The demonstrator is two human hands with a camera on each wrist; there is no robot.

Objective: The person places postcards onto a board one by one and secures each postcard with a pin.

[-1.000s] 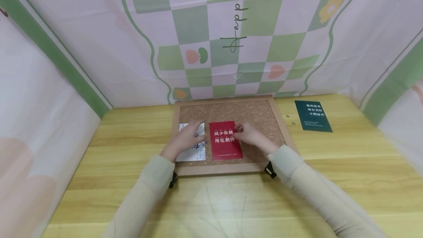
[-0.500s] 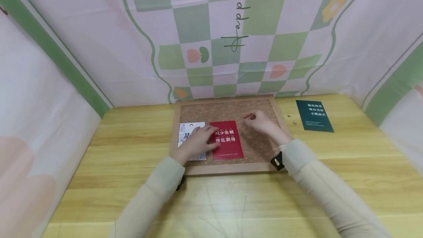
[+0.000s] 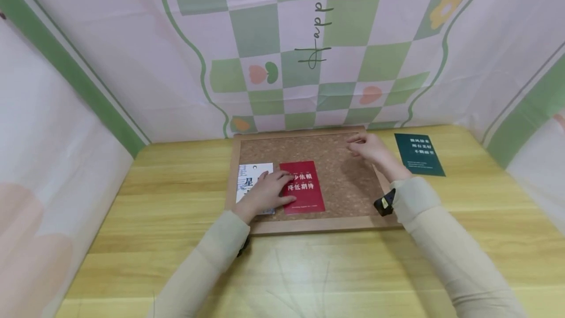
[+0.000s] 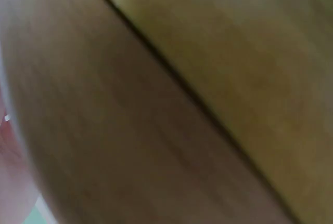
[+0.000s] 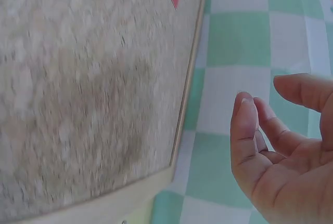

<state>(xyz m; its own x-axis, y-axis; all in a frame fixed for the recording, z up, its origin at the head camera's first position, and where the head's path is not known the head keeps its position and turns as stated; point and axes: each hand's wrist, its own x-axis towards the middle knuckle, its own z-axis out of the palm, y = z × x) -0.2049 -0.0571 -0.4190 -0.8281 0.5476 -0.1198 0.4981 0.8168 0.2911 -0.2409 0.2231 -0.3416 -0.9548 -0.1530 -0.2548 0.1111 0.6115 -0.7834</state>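
A wood-framed corkboard (image 3: 304, 149) lies on the table with two cards on it. My left hand (image 3: 267, 194) rests with its fingers spread on the left side of a red card (image 3: 309, 202) printed with white characters. Partly under that hand is a white card (image 3: 247, 173), with a small round pin head near its top. My right hand (image 3: 375, 152) is over the board's far right corner. In the right wrist view its fingers are loosely bent, the thumb apart from them, and nothing shows between. The left wrist view shows the board's frame (image 4: 130, 104), blurred.
A dark green card (image 3: 419, 153) with white print lies on the yellow wood-grain table (image 3: 185, 175), right of the board. A small dark speck (image 5: 124, 222) shows at the right wrist view's bottom edge. A patterned cloth (image 3: 300, 72) stands behind.
My left hand has moved right from the white card onto the red card. My right hand has left the red card's right edge and moved right and away to the board's far corner.
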